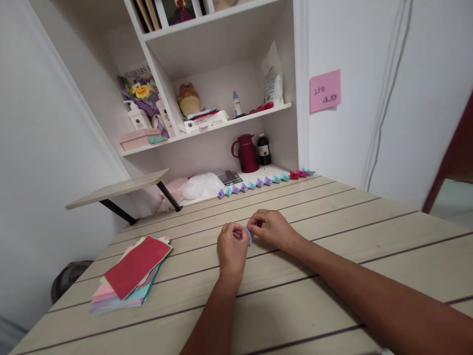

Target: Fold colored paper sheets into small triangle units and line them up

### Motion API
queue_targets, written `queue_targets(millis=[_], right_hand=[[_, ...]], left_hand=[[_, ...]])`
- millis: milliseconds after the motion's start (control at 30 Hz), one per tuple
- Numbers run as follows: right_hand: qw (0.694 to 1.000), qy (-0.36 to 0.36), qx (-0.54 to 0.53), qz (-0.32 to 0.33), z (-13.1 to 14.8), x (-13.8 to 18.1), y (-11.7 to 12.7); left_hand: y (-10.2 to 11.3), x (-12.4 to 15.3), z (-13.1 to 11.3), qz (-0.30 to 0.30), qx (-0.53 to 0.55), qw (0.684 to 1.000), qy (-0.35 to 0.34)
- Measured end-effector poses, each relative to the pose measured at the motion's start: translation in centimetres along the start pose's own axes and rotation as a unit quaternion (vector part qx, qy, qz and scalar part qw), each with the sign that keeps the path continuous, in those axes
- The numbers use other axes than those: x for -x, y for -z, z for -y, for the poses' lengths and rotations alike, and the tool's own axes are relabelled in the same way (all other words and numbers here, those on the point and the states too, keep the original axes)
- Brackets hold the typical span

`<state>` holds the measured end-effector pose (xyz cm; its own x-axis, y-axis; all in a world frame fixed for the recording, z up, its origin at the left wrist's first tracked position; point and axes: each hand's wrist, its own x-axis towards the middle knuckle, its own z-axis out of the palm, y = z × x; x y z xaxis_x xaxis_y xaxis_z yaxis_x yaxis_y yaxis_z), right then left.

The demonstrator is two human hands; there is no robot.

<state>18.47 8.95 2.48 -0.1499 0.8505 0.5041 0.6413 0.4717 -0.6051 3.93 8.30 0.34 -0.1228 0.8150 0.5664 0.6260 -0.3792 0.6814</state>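
Both my hands meet over the middle of the wooden table (332, 276). My left hand (232, 246) and my right hand (271, 228) are closed in a pinch on a small folded piece of lilac paper (250, 233), mostly hidden between the fingers. To the left lies a stack of coloured paper sheets (129, 276) with a red sheet on top. Along the table's far edge runs a row of small folded paper shapes (264, 181) in purple, blue and red.
A white shelf unit stands behind the table with a dark red jug (246, 154), a dark bottle (263, 149), boxes and a flower bouquet (140, 91). A small wooden stand (118, 190) sits at the back left. A pink note (324, 90) sticks to the wall.
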Motion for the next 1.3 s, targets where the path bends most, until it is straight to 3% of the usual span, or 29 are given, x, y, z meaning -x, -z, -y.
queue_targets(millis=[467, 700, 1033, 1300], right_hand=[[0.999, 0.008, 0.048, 0.008, 0.5, -0.1, -0.4], [0.998, 0.006, 0.07, 0.0, 0.5, 0.0, -0.6], [0.998, -0.016, 0.057, 0.003, 0.0, -0.2, -0.7], [0.998, -0.018, 0.066, 0.007, -0.7, -0.3, -0.8]], left_hand=[[-0.1, 0.0, -0.1, 0.01, 0.007, 1.0, 0.001], [0.2, -0.3, -0.9, 0.015, 0.063, 0.995, 0.081], [-0.1, -0.6, 0.0, 0.004, 0.09, 0.989, 0.113], [-0.2, -0.6, 0.2, 0.04, 0.104, 0.991, 0.076]])
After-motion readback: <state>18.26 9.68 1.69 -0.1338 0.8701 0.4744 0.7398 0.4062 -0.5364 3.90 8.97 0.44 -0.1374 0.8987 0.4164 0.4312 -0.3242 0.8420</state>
